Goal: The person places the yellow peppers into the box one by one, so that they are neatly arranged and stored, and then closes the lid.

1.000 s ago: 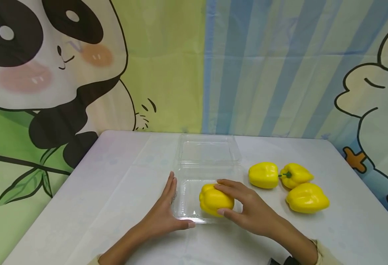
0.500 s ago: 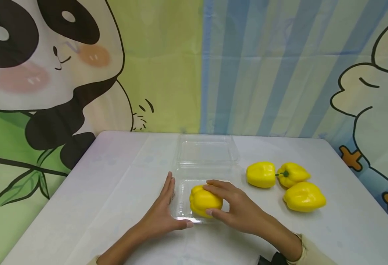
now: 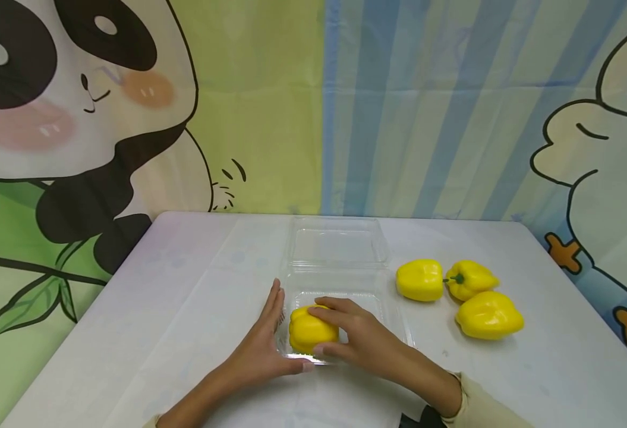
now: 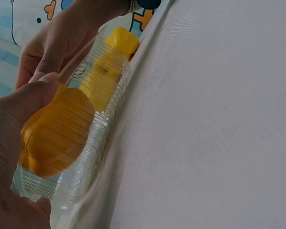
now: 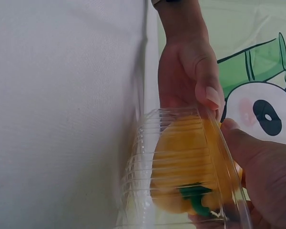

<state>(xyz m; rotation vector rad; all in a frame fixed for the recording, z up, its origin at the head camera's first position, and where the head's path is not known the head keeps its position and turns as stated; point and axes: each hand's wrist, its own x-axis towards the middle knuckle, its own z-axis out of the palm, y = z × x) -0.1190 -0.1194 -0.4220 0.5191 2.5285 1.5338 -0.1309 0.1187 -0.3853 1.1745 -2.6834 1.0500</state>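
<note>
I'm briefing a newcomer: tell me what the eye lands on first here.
Probably the big cartoon panda, upper left on the backdrop in the head view. Next, three yellow peppers on the right of the white table, and a fourth pepper gripped by the right hand inside the clear, open container.

Left grip (image 3: 260,348) spread wide; right grip (image 3: 361,333) curled, apparently pinching.

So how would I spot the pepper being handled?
On the white table lies an open, clear plastic container. In its near half is a yellow pepper, gripped by the right hand. Unlike the three other yellow peppers, it sits inside.
</note>
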